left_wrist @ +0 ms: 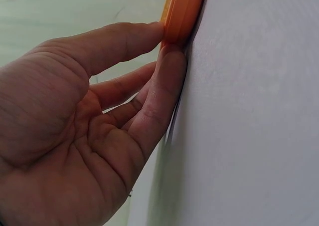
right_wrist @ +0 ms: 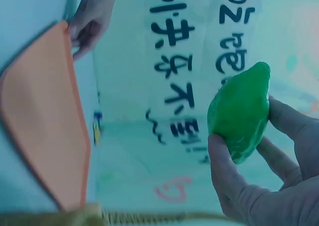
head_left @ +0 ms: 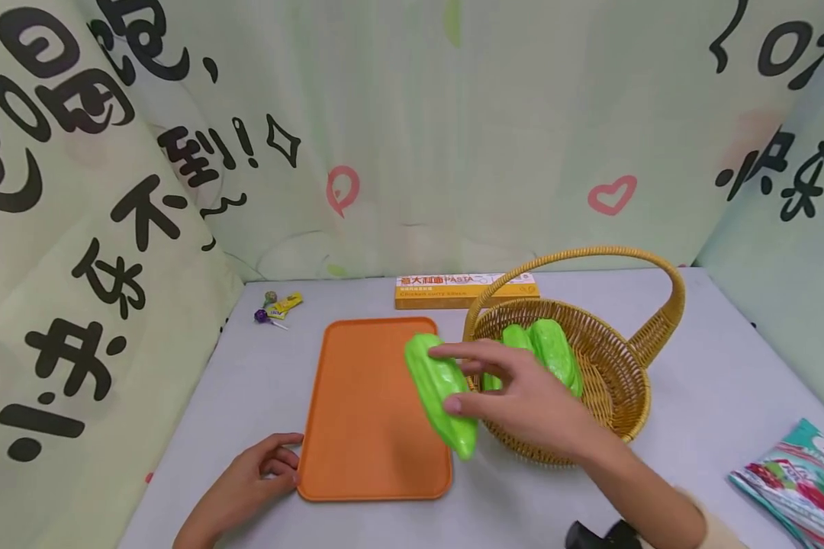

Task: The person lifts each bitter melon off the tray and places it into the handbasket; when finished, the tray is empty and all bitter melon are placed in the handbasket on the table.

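Note:
My right hand [head_left: 522, 393] holds a bright green, ridged vegetable [head_left: 439, 396] between thumb and fingers, above the right edge of an orange tray [head_left: 374, 412]. Glossy and pointed at one end, the vegetable [right_wrist: 240, 113] is gripped by its sides in the right wrist view. More green ridged vegetables [head_left: 552, 354] lie in a wicker basket [head_left: 618, 396], partly hidden by the right hand. At the tray's lower left edge is my left hand [head_left: 250, 476], its thumb and a finger pinching the rim, as the left wrist view shows close up.
A pasta box [head_left: 467, 292] lies at the back, partly behind the basket's tall handle. Small wrapped candies and a lollipop [head_left: 262, 315] sit at the back left. A colourful plastic packet [head_left: 799, 480] is at the right edge. Printed cloth walls surround the white table.

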